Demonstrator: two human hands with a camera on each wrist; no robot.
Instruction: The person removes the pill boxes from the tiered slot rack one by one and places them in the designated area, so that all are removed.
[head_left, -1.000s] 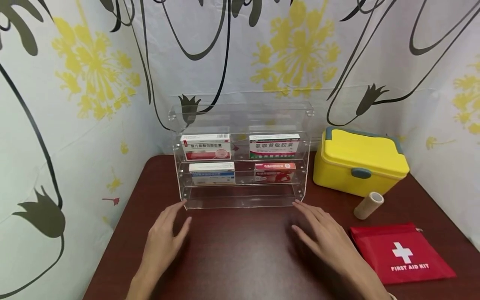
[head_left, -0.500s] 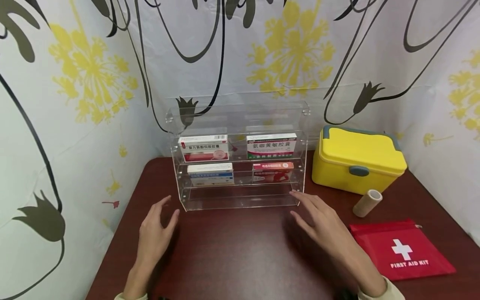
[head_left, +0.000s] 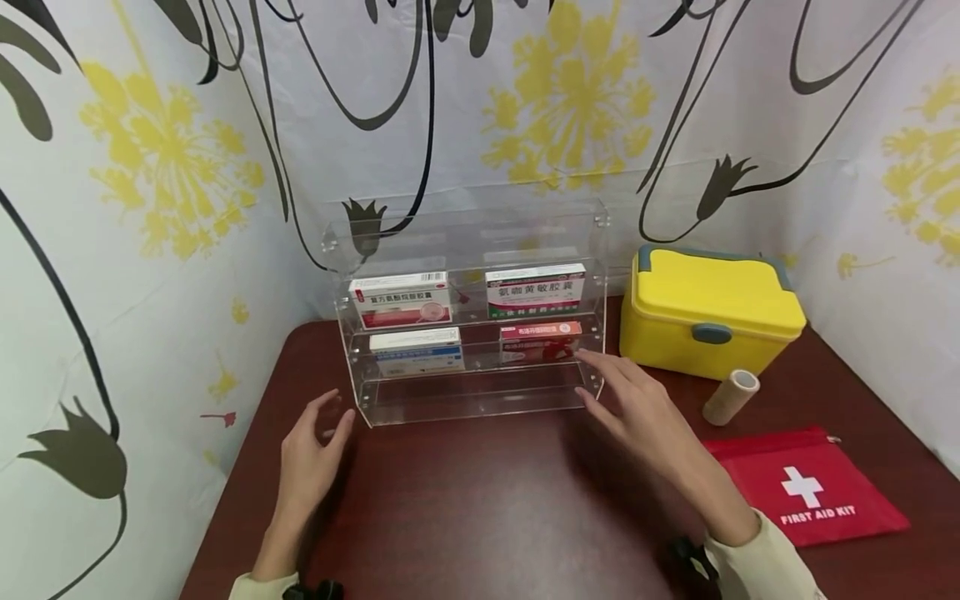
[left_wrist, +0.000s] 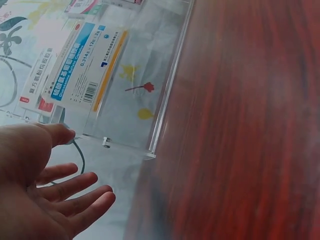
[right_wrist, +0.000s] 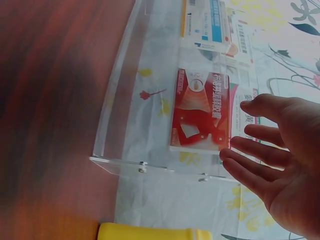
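A transparent acrylic rack stands on the dark red table, with medicine boxes on two of its tiers. Its upper tier bears a white and red box and a white, green and pink box. Below them are a white and blue box and a red box. My right hand holds nothing; its fingers extend toward the red box at the rack's right side. Near the rack's left front corner, my left hand is empty, fingers loosely bent, thumb apart.
Right of the rack is a yellow lidded case with a grey latch. In front of it stands a small beige roll. A red first aid pouch lies at the right, beside my right forearm. Patterned cloth hangs behind and at both sides.
My right hand has risen from the rack's lower right corner toward the red box. My left hand has drawn back left from the rack's front corner. The head view has shifted slightly.
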